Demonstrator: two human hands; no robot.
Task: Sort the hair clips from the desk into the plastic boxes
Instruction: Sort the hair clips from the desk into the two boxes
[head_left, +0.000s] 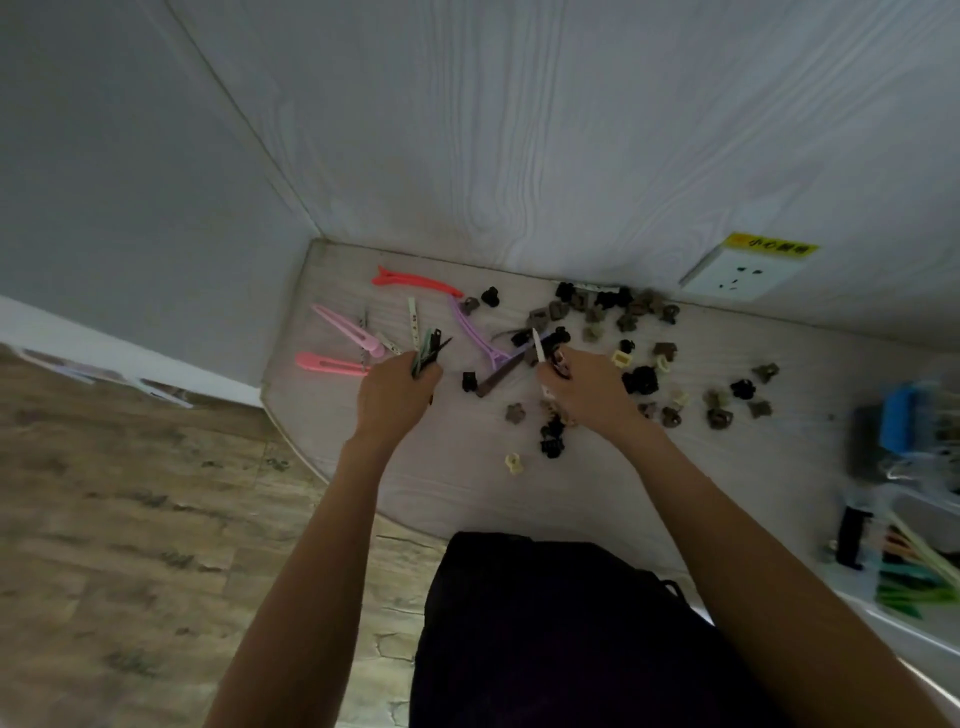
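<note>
Hair clips lie scattered over the pale desk. My left hand is closed around a bundle of thin dark and green clips that stick up from the fist. My right hand pinches a slim white clip over the middle of the pile. Long clips lie at the left: a red one, two pink ones, a purple one and a brown one. Several small black, brown and cream claw clips spread to the right. Clear plastic boxes with long coloured clips sit at the right edge, blurred.
The desk stands in a corner against a white wood-grain wall, with a socket under a yellow label at the back right. A blue object lies by the boxes. Wooden floor lies left of the rounded desk edge. My dark-clothed lap is below the desk.
</note>
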